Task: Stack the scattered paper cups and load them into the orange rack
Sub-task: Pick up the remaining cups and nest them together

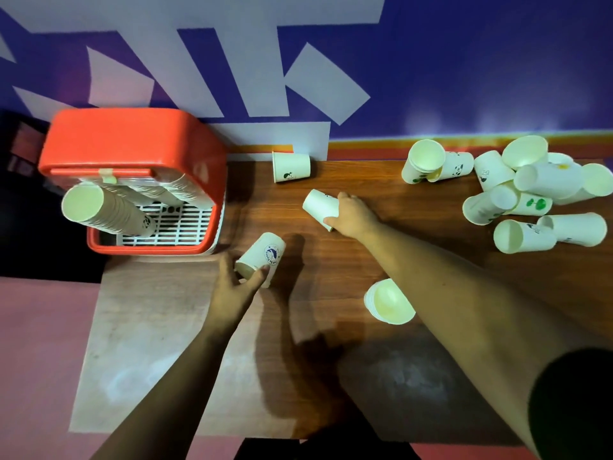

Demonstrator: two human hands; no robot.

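My left hand (238, 284) grips a white paper cup with a blue logo (263, 255), lying on its side on the wooden table (398, 200) near the orange rack (132, 141). My right hand (352, 212) holds another white cup (319, 204) on its side at the table's middle. The rack at the left holds long stacks of cups (109, 212) leaning out of it. A single cup (290, 166) lies by the wall. A short stack (388, 302) sits under my right forearm. Several loose cups (530, 190) are heaped at the right.
A blue and white wall (464, 78) runs along the table's far edge. The rack has a white slotted tray (185, 227) at its base. The table's left edge drops to a pink floor (39, 343) beside the rack.
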